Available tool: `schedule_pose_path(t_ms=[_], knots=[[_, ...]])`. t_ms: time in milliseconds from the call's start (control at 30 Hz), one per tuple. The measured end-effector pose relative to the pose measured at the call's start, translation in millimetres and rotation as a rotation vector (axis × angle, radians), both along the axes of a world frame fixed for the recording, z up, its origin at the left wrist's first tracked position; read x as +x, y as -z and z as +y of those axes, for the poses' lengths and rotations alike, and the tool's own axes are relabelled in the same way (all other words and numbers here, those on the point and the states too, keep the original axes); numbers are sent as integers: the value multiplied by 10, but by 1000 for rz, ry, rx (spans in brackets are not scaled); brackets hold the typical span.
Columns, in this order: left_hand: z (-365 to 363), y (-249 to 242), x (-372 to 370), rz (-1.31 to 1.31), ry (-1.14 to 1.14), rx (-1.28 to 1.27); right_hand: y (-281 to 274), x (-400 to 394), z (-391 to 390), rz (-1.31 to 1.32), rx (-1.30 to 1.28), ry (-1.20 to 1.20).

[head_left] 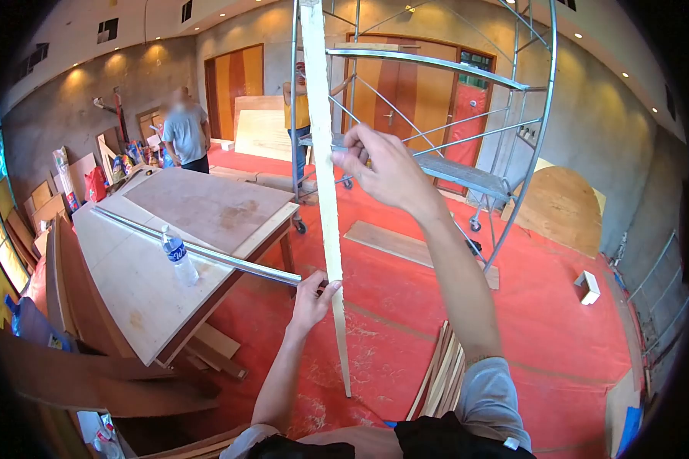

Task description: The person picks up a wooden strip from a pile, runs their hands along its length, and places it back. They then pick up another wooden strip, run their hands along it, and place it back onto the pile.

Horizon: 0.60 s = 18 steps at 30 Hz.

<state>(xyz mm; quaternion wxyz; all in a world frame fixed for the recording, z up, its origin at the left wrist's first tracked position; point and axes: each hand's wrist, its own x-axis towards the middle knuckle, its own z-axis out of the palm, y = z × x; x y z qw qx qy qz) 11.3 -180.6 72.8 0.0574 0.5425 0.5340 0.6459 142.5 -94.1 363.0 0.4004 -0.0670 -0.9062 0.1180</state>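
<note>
Grip of the left hand (309,303) pinches the long pale strip (328,203), held nearly upright and apparently unfastened beside the worktop (130,287), while the right hand (386,174) curls at its edge higher up, whether pinching I cannot tell.

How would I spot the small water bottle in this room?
Find the big table on the left. A long metal strip runs across its top, with the bottle beside it. Unlike the flat boards there, it's clear plastic with a blue label.
</note>
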Motion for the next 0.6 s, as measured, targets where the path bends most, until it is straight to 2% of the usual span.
schedule_pose_path(t_ms=[100,200,300,400,500,600], knots=[[-48,-60,48,-1,20,7,-59,-126,-7,57,99,31],[-43,-76,52,24,14,5,-45,-221,70,187,364,35],[8,-29,57,70,-14,28,-12,-238,103,237,472,18],[37,-14,58,64,-10,34,5,-254,187,342,425,-12],[10,-57,88,45,-3,-15,-72,-205,162,421,252,-129],[29,-85,157,55,-16,-43,-73,-186,98,250,413,133]])
